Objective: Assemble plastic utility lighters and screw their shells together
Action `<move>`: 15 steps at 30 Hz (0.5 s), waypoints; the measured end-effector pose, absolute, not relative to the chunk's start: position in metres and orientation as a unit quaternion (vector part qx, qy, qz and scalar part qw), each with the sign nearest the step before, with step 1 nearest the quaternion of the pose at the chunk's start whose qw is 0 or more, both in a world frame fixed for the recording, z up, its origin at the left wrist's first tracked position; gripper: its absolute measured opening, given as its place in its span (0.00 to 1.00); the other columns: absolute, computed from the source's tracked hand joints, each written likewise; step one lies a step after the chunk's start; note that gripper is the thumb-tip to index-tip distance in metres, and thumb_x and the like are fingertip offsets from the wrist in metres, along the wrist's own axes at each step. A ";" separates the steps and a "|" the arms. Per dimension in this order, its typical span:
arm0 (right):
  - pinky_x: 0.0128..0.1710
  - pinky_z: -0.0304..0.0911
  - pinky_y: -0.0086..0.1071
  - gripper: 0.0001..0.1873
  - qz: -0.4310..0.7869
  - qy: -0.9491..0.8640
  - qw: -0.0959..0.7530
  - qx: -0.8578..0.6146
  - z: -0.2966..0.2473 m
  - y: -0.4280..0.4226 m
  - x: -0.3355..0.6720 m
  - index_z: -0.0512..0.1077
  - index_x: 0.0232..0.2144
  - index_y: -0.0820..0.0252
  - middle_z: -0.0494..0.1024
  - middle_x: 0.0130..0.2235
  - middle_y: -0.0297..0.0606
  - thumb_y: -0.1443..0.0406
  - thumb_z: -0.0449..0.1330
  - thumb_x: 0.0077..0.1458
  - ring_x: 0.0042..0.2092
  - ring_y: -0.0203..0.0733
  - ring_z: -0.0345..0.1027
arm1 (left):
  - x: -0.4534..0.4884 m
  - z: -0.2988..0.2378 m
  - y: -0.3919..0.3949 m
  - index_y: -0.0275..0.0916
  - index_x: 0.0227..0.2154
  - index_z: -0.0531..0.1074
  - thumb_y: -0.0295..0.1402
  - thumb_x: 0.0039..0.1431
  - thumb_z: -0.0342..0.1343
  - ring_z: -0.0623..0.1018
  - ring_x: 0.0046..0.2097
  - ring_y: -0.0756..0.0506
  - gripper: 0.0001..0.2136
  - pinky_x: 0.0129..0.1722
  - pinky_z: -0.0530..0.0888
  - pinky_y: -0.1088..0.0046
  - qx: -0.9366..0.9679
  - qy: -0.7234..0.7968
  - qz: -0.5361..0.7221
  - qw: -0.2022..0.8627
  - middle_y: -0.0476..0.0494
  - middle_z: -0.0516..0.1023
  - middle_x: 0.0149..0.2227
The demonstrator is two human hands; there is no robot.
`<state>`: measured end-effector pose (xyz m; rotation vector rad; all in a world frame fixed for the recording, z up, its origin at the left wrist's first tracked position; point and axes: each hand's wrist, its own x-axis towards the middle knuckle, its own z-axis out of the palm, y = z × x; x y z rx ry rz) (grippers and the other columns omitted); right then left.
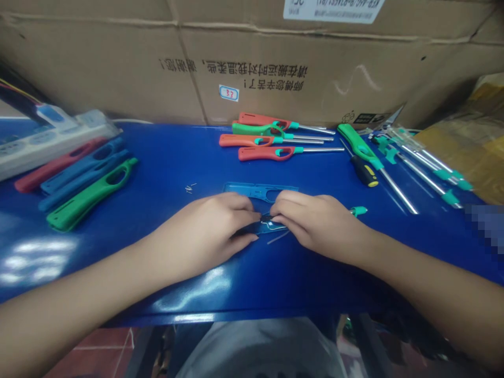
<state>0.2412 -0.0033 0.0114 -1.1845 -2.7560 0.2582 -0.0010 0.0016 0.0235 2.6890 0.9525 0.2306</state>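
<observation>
My left hand (214, 231) is closed around the left end of a blue lighter handle shell (270, 228), thumb at the front edge and fingers over the top. My right hand (321, 223) pinches at a small black part (266, 217) in that shell; a thin pale wire shows beside it. Past the right knuckles a teal tip (358, 211) sticks out, and whatever joins it to the shell is hidden under the hand. Just behind both hands lies the other blue shell half (255, 190), partly covered by fingers. A thin clear strip (278, 237) rests in front.
Several small screws (189, 188) lie left. Coloured handle shells (92, 197) and a white power strip (51, 139) are at far left. Assembled lighters (255, 153) line the back by a cardboard box (129, 68). A screwdriver (364, 170) and metal lighter tubes (427, 178) lie right.
</observation>
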 end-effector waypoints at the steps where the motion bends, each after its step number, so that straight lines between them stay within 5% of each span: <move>1: 0.29 0.51 0.34 0.14 0.083 -0.914 0.063 -0.393 0.012 -0.003 0.241 0.75 0.43 0.60 0.79 0.44 0.39 0.66 0.49 0.70 0.38 0.40 0.72 | -0.001 0.023 0.001 0.41 0.49 0.79 0.34 0.66 0.59 0.81 0.44 0.40 0.11 0.47 0.79 0.60 0.931 0.330 0.078 0.138 0.42 0.80 0.46; 15: 0.25 0.44 0.35 0.11 0.036 -0.918 0.032 -0.394 0.010 -0.004 0.242 0.73 0.42 0.58 0.78 0.42 0.36 0.71 0.51 0.66 0.30 0.37 0.65 | 0.001 0.023 -0.003 0.41 0.49 0.78 0.36 0.68 0.57 0.81 0.43 0.38 0.12 0.41 0.79 0.58 0.943 0.317 0.067 0.077 0.41 0.80 0.45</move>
